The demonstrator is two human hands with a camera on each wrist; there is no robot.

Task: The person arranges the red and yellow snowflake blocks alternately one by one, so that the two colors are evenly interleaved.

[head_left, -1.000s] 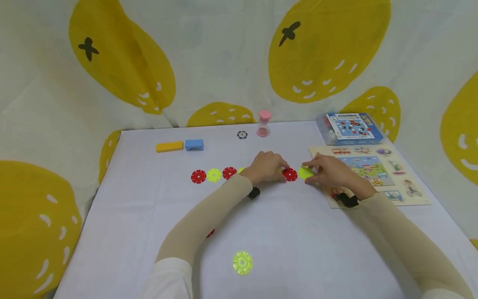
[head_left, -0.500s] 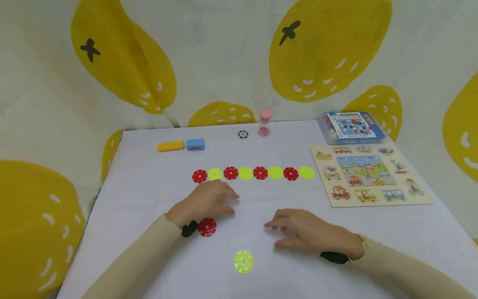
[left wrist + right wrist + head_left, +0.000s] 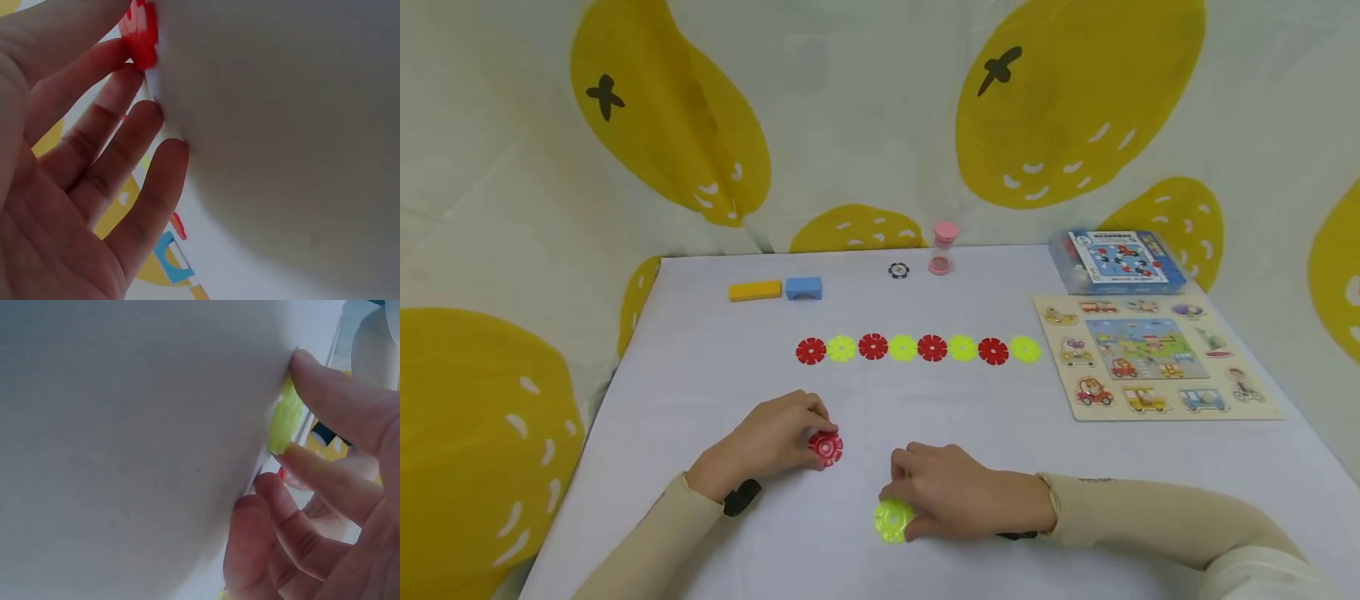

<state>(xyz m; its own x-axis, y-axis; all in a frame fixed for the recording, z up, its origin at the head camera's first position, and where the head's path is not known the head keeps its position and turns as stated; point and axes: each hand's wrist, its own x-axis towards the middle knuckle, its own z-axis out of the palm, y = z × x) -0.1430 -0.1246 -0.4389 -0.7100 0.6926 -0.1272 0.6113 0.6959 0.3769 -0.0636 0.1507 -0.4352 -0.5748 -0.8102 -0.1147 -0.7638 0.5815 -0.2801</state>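
In the head view, my left hand pinches a red notched disc between thumb and index finger. The left wrist view shows that red disc held at its edges, while the other fingers rest near the cloth. Closer to the front, my right hand pinches a yellow-green notched disc by its rim. In the right wrist view, thumb and index finger span this yellow-green disc at the table surface. Beyond both hands lies a straight row of discs, red alternating with yellow-green.
An orange block and a blue arch block lie at the back left. A poker chip and a pink hourglass stand mid-back. At right are a wooden puzzle board and a boxed set.
Both hands have left the row and come toward the front. The left hand has taken hold of the red disc, the right hand the yellow-green one. The view has shifted slightly.
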